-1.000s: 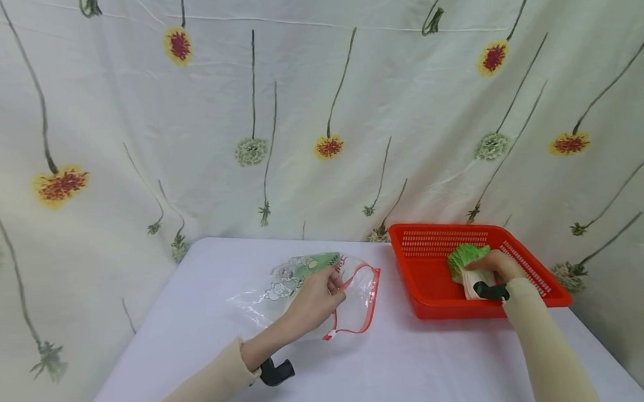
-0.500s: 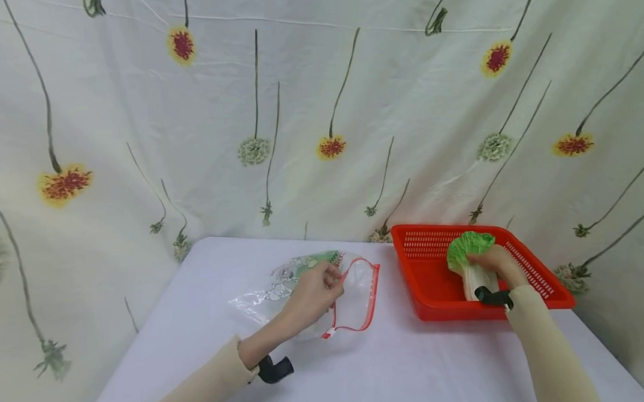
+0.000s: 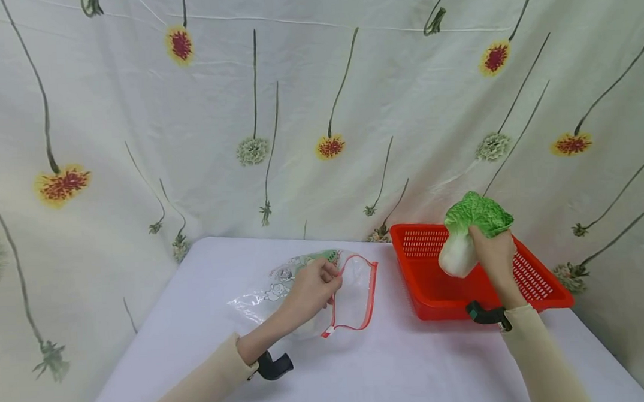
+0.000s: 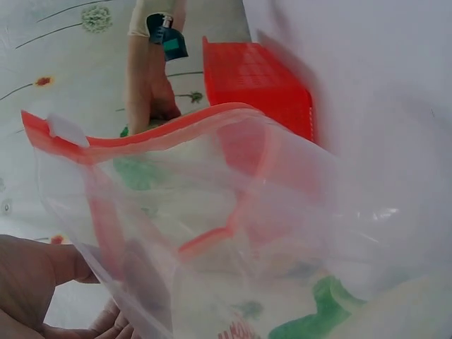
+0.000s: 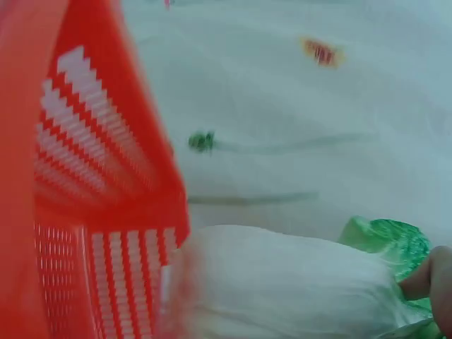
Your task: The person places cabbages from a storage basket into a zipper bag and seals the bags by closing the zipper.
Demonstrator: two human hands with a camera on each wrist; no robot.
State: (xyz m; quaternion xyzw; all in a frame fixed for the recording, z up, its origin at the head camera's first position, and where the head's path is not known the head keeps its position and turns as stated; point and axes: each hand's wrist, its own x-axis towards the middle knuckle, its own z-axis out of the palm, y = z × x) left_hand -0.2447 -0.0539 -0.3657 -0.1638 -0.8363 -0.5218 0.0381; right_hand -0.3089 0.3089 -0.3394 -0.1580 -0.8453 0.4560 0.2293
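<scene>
My right hand (image 3: 496, 258) grips a napa cabbage (image 3: 458, 252) around its leafy part, holding it above the red plastic basket (image 3: 420, 298). The cabbage tilts, its white stem end low and to the left, its green crinkled leaves on top. In the right wrist view the pale stalk of the cabbage (image 5: 289, 282) fills the bottom, with a finger on its leaves. On the left, my left hand (image 3: 312, 291) pinches the rim of a clear zip bag (image 3: 361, 295) with a red zip edge and printed cartoon figures. The bag's mouth (image 4: 176, 131) stands apart, facing the basket side.
A white-covered table (image 3: 394, 372) bears the bag at its middle and the basket at its right back. Behind hangs a white curtain (image 3: 306, 94) with printed flowers. A black wrist camera (image 3: 275, 367) hangs under the left wrist, another (image 3: 483, 314) by the right.
My right hand has lifted the napa cabbage up out of the basket and turned it, so its stem end swings left. My left hand keeps hold of the bag, nearly still.
</scene>
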